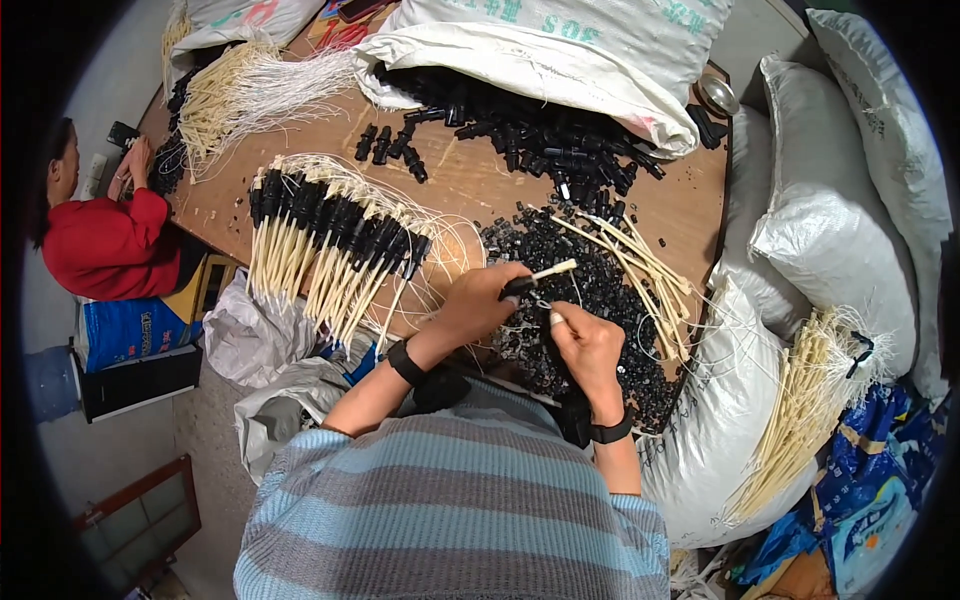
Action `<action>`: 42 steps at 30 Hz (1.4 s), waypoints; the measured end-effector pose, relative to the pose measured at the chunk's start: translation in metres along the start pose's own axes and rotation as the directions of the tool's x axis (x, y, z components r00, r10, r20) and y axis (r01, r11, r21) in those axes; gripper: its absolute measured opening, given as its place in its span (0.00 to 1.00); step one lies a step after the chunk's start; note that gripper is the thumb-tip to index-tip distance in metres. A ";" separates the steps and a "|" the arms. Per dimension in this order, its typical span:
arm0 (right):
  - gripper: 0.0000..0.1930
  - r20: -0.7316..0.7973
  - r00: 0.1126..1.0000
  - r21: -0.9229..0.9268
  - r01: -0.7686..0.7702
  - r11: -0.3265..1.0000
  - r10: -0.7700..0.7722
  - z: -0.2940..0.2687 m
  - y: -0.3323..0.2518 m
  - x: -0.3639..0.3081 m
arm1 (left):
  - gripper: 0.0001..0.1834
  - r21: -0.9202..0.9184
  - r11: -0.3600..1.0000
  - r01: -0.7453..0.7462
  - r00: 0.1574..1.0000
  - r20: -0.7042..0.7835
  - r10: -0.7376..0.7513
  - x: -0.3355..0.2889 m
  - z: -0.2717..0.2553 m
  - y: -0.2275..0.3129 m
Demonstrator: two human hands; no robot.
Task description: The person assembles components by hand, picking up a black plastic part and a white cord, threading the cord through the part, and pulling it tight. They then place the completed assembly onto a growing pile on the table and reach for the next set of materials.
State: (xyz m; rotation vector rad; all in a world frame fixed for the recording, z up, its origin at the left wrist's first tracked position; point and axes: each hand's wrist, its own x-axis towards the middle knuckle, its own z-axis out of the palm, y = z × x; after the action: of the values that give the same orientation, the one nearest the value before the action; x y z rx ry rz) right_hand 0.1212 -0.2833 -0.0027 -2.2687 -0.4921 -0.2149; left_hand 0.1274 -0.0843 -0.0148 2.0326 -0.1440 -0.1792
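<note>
My left hand (478, 303) is closed round a black plastic tube fitting (518, 287) over the brown table. A pale cream stick or tube (554, 270) pokes out of the fitting toward the right. Close beside it my right hand (588, 350) is pinched, with thin white string at its fingertips. Beneath both hands spreads a heap of small black plastic pieces (540, 243). Left of them lies a row of cream sticks with black fittings (335, 235) and trailing white strings. Several bare cream sticks (640, 265) rest on the heap's right side.
A white woven sack (560, 70) spills black tubular fittings (520, 140) across the far table. More stringed sticks (225, 100) lie far left. Full white sacks (820, 190) crowd the right edge, with another stick bundle (800, 410). A person in red (110, 245) sits at the left.
</note>
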 end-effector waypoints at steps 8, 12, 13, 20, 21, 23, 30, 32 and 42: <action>0.06 0.058 0.996 0.029 -0.070 0.997 0.068 0.003 -0.006 -0.001 | 0.19 -0.152 0.986 0.065 0.995 0.085 -0.053 -0.001 0.009 0.009; 0.06 -0.027 0.998 -0.014 -0.053 0.998 0.053 0.000 -0.001 -0.003 | 0.19 0.075 0.996 -0.053 0.999 0.001 0.053 -0.005 0.008 0.005; 0.06 -0.024 0.995 0.003 -0.095 0.995 0.095 -0.002 0.001 -0.003 | 0.19 0.195 0.975 -0.108 0.991 -0.058 0.122 -0.006 0.006 0.001; 0.06 -0.007 0.997 0.035 -0.077 0.996 0.078 0.000 -0.004 0.001 | 0.17 0.301 0.924 -0.234 0.960 -0.080 0.270 -0.007 0.013 -0.005; 0.06 0.003 0.997 0.024 -0.076 0.997 0.076 0.002 -0.003 0.000 | 0.19 0.284 0.934 -0.217 0.971 -0.038 0.237 -0.008 0.013 -0.005; 0.06 0.010 0.997 0.013 -0.073 0.997 0.073 0.003 -0.002 -0.001 | 0.21 0.270 0.942 -0.200 0.978 0.005 0.207 -0.009 0.013 -0.003; 0.05 0.016 0.998 -0.020 -0.052 0.998 0.053 0.001 -0.003 -0.003 | 0.21 0.246 0.945 -0.214 0.975 -0.011 0.224 -0.011 0.012 -0.004; 0.05 0.020 0.999 -0.024 -0.044 0.999 0.045 0.001 -0.004 -0.003 | 0.22 0.247 0.946 -0.212 0.975 -0.007 0.220 -0.012 0.012 -0.002; 0.09 0.213 0.974 0.063 -0.097 0.993 0.081 0.003 -0.010 -0.003 | 0.22 0.204 0.957 -0.206 0.974 0.131 0.182 -0.009 0.011 0.007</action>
State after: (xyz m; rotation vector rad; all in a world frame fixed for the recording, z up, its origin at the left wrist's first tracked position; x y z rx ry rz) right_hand 0.1144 -0.2757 0.0013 -2.2468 -0.4976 0.0890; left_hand 0.1168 -0.0951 -0.0129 2.2102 -0.4495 -0.1581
